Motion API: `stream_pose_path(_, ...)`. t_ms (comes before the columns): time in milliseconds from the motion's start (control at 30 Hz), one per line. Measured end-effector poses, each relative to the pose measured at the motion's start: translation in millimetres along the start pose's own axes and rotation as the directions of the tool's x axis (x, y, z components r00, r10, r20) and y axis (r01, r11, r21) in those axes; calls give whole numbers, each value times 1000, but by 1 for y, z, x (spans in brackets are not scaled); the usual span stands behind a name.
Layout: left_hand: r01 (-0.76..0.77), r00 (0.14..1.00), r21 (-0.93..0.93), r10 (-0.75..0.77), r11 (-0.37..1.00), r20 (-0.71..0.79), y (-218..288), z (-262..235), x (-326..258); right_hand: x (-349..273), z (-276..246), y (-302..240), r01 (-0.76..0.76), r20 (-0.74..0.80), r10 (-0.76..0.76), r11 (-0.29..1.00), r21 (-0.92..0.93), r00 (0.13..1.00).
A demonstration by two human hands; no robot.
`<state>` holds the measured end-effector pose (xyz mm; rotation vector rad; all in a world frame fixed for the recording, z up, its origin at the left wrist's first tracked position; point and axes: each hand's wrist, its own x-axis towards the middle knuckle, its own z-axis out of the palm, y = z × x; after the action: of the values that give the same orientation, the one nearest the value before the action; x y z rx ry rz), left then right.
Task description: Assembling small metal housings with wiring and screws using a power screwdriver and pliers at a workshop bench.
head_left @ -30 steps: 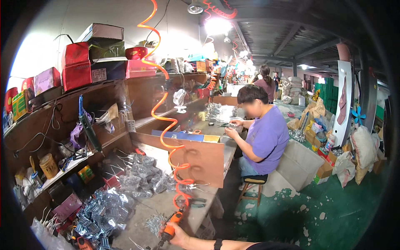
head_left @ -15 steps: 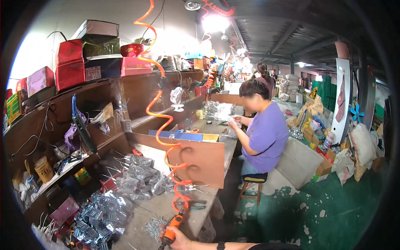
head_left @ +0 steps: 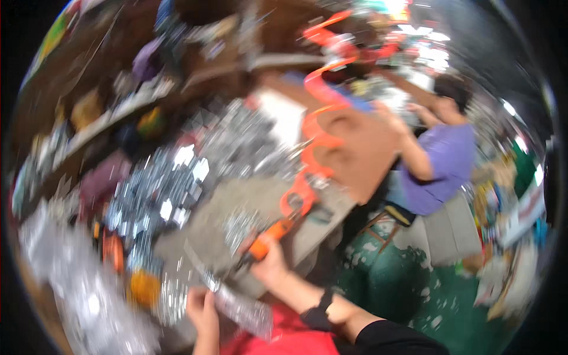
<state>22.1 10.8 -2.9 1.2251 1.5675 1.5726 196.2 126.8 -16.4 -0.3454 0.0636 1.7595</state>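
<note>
The picture is blurred by head motion. My right hand (head_left: 271, 265) grips an orange hand tool (head_left: 264, 242) that hangs on a coiled orange hose (head_left: 313, 136). The tool's tip points down-left at a small heap of shiny metal parts (head_left: 239, 225) on the grey bench top (head_left: 260, 198). My left hand (head_left: 203, 307) holds the near end of a long clear plastic bag of small parts (head_left: 234, 299), which lies across the bench edge in front of me.
Piles of clear bags with metal parts (head_left: 160, 189) cover the bench to the left. Cluttered wooden shelves (head_left: 106, 112) rise behind it. A person in a purple shirt (head_left: 438, 165) sits working to the right, on a green floor (head_left: 384, 278).
My view has swung sharply down toward the bench. Both my hands are in sight now, and the left one holds a plastic bag.
</note>
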Motion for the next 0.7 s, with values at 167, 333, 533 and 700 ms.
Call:
stream_pose_path(167,177,984,-130,-170,976,59,22,9,9,-4,21,-14,56,79,-56,998,1,995)
stream_pose_path(333,254,966,-291,-225,922,129,13,-4,2,-3,15,-1,26,120,-11,992,-120,993)
stream_pose_path(533,233,971,-322,-200,918,133,17,-9,-2,-12,8,-1,-47,165,41,998,30,985)
stream_pose_path(700,182,981,-299,-154,937,116,15,-8,-2,-10,8,-3,-82,183,71,995,55,980)
